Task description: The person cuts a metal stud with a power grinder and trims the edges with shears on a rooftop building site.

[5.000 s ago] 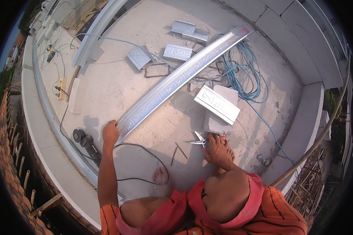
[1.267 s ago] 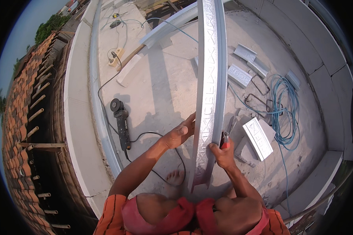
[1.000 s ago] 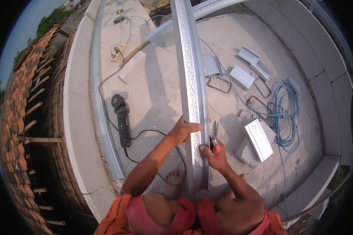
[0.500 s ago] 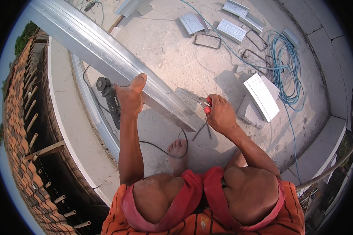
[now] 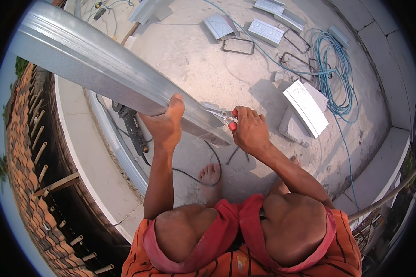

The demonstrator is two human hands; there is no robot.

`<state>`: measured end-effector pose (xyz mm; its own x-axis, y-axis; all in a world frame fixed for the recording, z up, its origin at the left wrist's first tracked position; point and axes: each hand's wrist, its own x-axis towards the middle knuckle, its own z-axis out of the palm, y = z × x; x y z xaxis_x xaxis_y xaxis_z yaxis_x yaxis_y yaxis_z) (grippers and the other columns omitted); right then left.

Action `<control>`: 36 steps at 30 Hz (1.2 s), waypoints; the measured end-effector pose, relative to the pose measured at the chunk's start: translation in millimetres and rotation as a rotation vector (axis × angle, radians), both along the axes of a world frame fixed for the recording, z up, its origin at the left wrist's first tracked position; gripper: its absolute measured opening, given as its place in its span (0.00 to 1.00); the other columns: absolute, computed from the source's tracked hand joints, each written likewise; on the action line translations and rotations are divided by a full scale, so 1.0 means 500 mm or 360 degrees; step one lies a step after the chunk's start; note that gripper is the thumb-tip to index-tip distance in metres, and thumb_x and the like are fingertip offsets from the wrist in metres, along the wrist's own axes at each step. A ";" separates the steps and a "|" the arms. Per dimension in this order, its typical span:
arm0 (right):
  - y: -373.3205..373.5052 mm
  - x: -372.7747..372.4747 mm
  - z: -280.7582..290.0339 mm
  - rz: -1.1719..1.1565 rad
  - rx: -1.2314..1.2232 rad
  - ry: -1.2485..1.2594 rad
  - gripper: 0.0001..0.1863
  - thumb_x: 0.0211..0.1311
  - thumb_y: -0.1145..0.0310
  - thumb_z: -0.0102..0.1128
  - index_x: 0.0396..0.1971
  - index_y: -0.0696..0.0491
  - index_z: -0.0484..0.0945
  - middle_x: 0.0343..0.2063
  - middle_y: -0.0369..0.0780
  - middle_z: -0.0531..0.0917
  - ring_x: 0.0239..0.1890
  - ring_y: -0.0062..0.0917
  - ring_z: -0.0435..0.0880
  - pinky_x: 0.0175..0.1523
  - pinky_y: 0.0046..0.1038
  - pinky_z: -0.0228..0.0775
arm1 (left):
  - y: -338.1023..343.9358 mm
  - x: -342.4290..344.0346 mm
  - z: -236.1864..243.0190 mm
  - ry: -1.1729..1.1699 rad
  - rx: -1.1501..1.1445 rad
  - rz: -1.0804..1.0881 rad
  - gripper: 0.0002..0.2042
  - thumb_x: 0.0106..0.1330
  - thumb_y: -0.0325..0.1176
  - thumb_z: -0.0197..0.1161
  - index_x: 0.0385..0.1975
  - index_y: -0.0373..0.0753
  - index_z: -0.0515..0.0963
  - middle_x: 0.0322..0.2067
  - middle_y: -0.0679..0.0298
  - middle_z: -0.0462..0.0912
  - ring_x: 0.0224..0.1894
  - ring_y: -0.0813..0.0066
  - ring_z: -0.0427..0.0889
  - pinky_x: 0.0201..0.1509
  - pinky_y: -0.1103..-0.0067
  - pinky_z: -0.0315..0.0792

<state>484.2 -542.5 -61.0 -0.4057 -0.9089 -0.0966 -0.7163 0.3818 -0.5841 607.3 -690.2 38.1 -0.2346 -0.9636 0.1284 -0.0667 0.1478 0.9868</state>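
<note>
My left hand (image 5: 164,117) grips a long silver metal channel (image 5: 92,62), which slants from the upper left down to in front of my knees. My right hand (image 5: 249,129) is closed on red-handled metal snips (image 5: 225,115), their blades at the near end of the channel's right edge. To the right of my right hand, a short bright metal piece (image 5: 306,109) rests on a grey block (image 5: 294,125). A black angle grinder (image 5: 131,130) lies on the floor beyond my left hand, partly hidden by the channel.
Short metal offcuts (image 5: 265,31), bent dark rods and a blue cable coil (image 5: 342,108) lie on the concrete floor (image 5: 198,55). Grey block walls (image 5: 374,55) bound the right side; at left are a low ledge (image 5: 81,143) and tiled roof (image 5: 23,194) beyond it. My bare feet show below.
The channel has swung from pointing away from me to slanting toward the upper left. The snips in my right hand have moved up and left onto the channel's edge.
</note>
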 end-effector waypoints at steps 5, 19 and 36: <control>0.001 0.004 -0.009 -0.0013 -0.0056 0.0005 0.16 0.60 0.62 0.61 0.43 0.55 0.72 0.37 0.44 0.80 0.41 0.38 0.81 0.45 0.43 0.69 | 0.015 -0.019 0.002 -0.0001 -0.0055 -0.0031 0.25 0.54 0.21 0.64 0.51 0.26 0.62 0.42 0.56 0.70 0.43 0.70 0.73 0.52 0.76 0.68; -0.013 -0.084 -0.013 0.0496 0.0183 -0.0325 0.14 0.60 0.67 0.60 0.42 0.59 0.74 0.30 0.49 0.84 0.36 0.45 0.84 0.42 0.43 0.74 | -0.053 0.060 -0.003 0.0075 -0.0012 -0.0734 0.44 0.46 0.40 0.73 0.65 0.35 0.59 0.52 0.52 0.73 0.56 0.59 0.76 0.60 0.63 0.73; -0.027 -0.039 0.000 0.0115 -0.0261 0.0090 0.16 0.54 0.71 0.63 0.43 0.55 0.73 0.35 0.44 0.79 0.39 0.37 0.79 0.44 0.39 0.67 | -0.035 0.023 0.015 0.0049 -0.0168 -0.0253 0.37 0.51 0.28 0.67 0.63 0.32 0.59 0.55 0.51 0.72 0.60 0.61 0.73 0.67 0.65 0.65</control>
<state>464.8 -555.9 -60.8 -0.3392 -0.9376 0.0762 -0.7721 0.2312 -0.5920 618.7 -707.6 45.6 -0.3770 -0.8955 0.2366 -0.0044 0.2571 0.9664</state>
